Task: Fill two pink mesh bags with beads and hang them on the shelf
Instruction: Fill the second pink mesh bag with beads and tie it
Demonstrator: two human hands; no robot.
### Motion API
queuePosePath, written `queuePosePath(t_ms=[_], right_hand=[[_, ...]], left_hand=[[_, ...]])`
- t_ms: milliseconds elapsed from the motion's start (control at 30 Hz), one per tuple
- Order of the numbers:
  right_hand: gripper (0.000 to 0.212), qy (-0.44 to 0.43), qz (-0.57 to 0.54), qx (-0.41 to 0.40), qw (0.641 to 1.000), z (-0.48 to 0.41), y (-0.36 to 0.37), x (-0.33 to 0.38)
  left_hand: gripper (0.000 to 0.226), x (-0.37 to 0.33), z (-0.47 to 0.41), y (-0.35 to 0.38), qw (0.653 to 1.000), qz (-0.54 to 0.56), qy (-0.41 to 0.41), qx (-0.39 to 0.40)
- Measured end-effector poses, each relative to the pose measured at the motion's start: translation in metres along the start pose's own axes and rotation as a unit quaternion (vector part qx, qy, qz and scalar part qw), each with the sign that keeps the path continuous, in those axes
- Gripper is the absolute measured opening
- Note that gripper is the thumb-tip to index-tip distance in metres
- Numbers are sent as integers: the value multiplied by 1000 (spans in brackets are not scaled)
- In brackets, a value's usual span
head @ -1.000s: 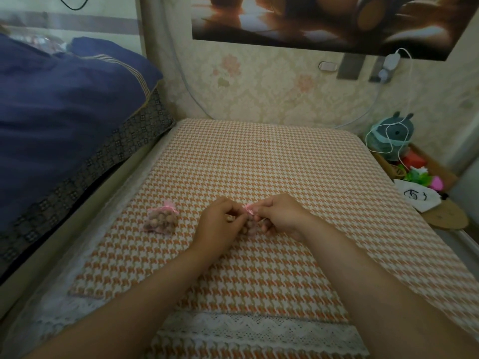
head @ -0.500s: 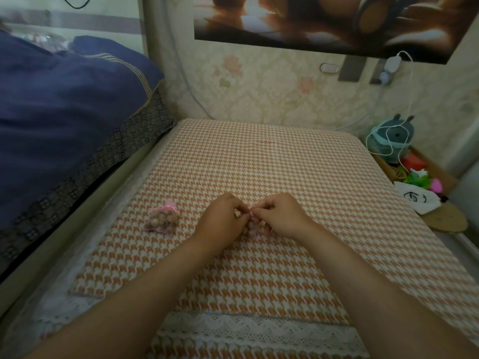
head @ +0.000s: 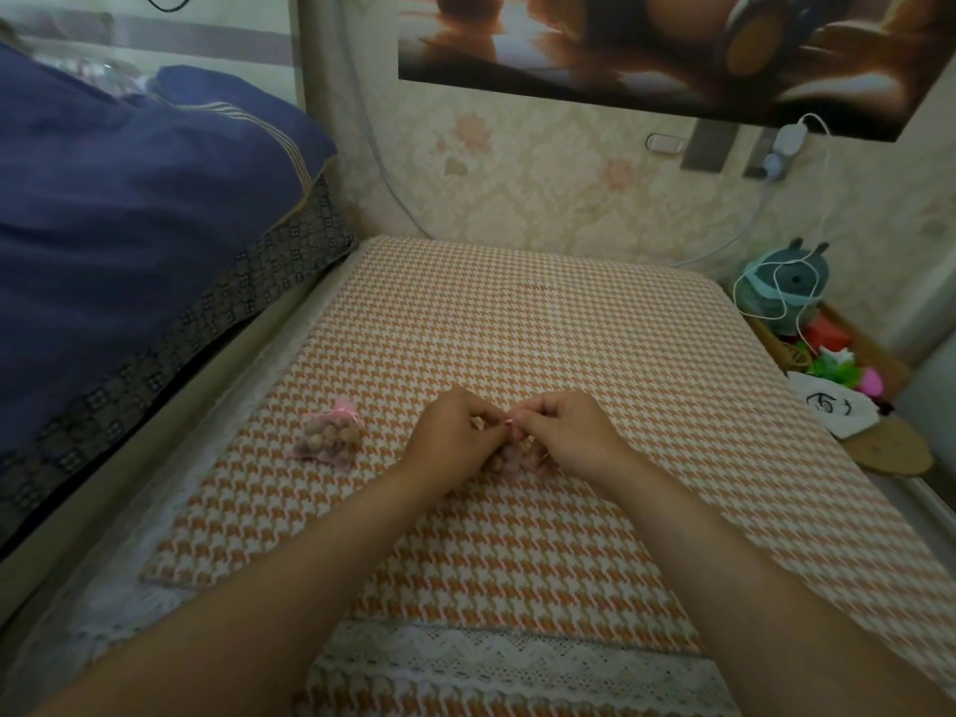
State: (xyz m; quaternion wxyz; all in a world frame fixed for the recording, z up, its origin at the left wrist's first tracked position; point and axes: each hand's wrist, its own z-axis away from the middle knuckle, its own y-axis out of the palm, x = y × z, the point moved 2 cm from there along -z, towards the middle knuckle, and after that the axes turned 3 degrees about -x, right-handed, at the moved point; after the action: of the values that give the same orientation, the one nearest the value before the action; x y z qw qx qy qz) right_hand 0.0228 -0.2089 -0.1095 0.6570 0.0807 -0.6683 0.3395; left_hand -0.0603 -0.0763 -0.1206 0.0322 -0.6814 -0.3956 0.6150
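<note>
Reached in over the near, lace-trimmed edge of the houndstooth mat (head: pixel 517 328) with two bare forearms. Brought the left hand (head: pixel 455 437) and right hand (head: pixel 569 437) together over the middle of the mat, knuckles up, fingertips almost touching. Pinched a pink drawstring (head: pixel 509 421) from both sides, left fingers curled on one end, right fingers on the other. Kept the second mesh bag (head: pixel 509 460) directly beneath that pinch, lumpy with brown beads and largely hidden by the hands; could not tell whether resting on the mat or just clear of it. Put the bag equally near both hands, with the cord running left to right across the mat. Suggested an outward pull to each side as the way to close the mouth. Showed the first mesh bag (head: pixel 331 439) lying on the mat's left half, apart from the hands and nearer the left one, already full and gathered into a pink tuft. Showed no shelf anywhere around the mat. Showed blue bedding (head: pixel 129 225) off the mat's left side, and a teal plush toy (head: pixel 781 287) draped in white cable off its far right corner.
</note>
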Motion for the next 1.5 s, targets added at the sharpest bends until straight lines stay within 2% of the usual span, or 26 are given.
queuePosePath(t_ms=[133, 267, 333, 400, 467, 567, 633, 767, 967, 1033, 1100, 1233, 1300, 1367, 1500], right_hand=[[18, 0, 34, -26, 999, 0, -2, 0], [22, 51, 33, -60, 996, -4, -5, -9], [22, 53, 37, -51, 997, -3, -6, -10], [21, 3, 89, -46, 995, -2, -9, -8], [15, -93, 177, -51, 979, 1, -14, -1], [7, -237, 303, -40, 922, 5, -15, 5], [9, -290, 343, -36, 893, 7, -13, 6], [11, -336, 345, -37, 876, 6, -11, 10], [11, -341, 303, -26, 890, 0, -5, 5], [11, -317, 269, -48, 908, 0, -5, 6], [12, -253, 226, -66, 938, 1, -4, 5], [13, -37, 81, -67, 994, -3, 0, -1], [13, 69, -31, -48, 996, 0, 3, -2], [12, 140, -117, -25, 983, 2, 5, -2], [7, 197, -155, -14, 968, 1, 3, -5]], left_hand=[[9, 5, 3, 0, 999, 24, -32, -28], [7, 9, 5, -1, 997, -10, -9, -79], [4, 7, 8, 0, 997, 16, -8, -81], [6, 3, 12, 2, 993, 91, -45, -61], [9, 2, 13, 6, 989, 121, -65, -49], [15, -4, 14, 8, 989, 124, -62, -47], [20, -7, 13, 9, 993, 110, -42, -29], [24, -4, 10, 10, 998, 58, -10, 30], [20, 2, 8, 10, 996, 82, -32, 23], [20, 0, 10, 10, 997, 75, -28, 14], [18, -4, 13, 10, 997, 72, -31, 1], [11, 0, 15, 12, 995, -69, 22, -70], [14, 3, 17, 15, 987, -116, 69, -87], [15, 2, 20, 17, 980, -133, 107, -101], [15, 2, 23, 19, 974, -137, 138, -117]])
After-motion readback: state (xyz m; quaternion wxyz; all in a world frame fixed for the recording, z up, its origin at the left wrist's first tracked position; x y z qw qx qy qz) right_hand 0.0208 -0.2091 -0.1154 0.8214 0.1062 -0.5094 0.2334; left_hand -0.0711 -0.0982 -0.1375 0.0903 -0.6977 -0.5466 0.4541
